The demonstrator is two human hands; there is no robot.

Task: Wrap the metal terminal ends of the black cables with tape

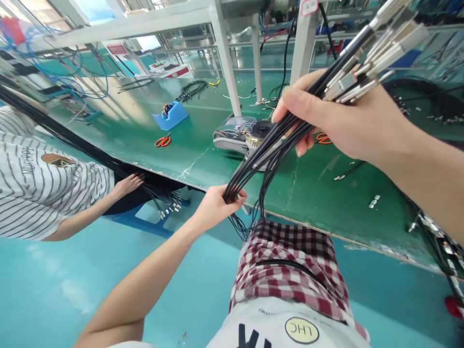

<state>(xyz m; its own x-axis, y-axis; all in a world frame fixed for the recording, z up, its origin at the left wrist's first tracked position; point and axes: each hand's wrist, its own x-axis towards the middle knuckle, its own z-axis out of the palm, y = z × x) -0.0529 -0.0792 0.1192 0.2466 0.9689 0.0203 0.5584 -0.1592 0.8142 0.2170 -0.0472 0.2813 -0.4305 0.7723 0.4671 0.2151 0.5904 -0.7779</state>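
Note:
A bundle of black cables (pixel 270 152) stretches between my two hands above the green bench. My right hand (pixel 326 113) is closed around its upper end, where several silvery metal connectors (pixel 377 53) stick out past the fist toward the upper right. Lower down, near the bench's front edge, my left hand (pixel 222 205) is wrapped round part of the same bundle. Some strands pass beside that hand and hang toward my lap. Under the cables sits a grey machine with a round black top (pixel 259 133), partly covered by them.
On the green bench (pixel 195 159) lie orange-handled scissors (pixel 163 140), a blue tape dispenser (pixel 172 115) and a coil of black cable (pixel 194 89). More cables with connectors (pixel 440 241) lie at right. At left, a co-worker in a striped shirt (pixel 50 179) holds another cable bundle (pixel 72 137).

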